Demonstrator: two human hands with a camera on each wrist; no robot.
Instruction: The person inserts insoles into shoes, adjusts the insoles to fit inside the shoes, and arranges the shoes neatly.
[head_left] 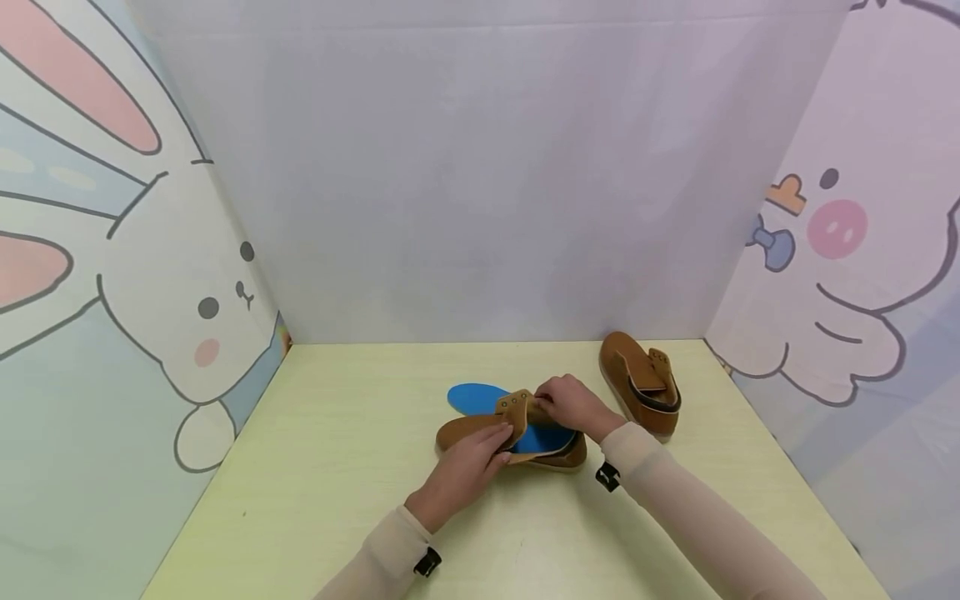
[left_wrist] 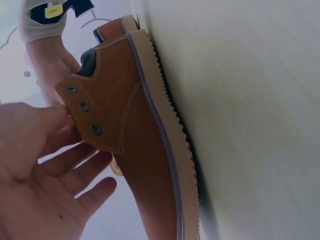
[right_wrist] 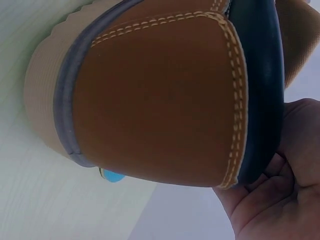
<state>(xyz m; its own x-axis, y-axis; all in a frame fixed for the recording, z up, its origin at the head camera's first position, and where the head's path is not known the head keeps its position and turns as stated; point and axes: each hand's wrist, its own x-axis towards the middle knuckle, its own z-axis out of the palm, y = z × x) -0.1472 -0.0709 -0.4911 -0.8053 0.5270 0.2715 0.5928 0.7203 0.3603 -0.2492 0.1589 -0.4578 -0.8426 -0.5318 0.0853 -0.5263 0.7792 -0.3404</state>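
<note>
A brown lace-less shoe (head_left: 467, 431) lies sole down on the table, toe to the left, its eyelet flaps spread apart. Blue lining or an insole (head_left: 542, 438) shows inside it. My left hand (head_left: 467, 468) pinches the near flap (left_wrist: 92, 112) between thumb and fingers; three eyelets show there in the left wrist view. On the far side, my right hand (head_left: 573, 402) grips the other flap by its edge. The right wrist view shows the shoe's heel (right_wrist: 160, 100) and dark padded collar (right_wrist: 262, 100), with the right fingers partly hidden behind it.
A flat blue insole (head_left: 472, 397) lies just behind the shoe, partly covered by it. The second brown shoe (head_left: 626, 375) stands to the right, toe pointing away. A pale yellow table (head_left: 337, 433) meets a white back wall (head_left: 480, 208) and printed side walls.
</note>
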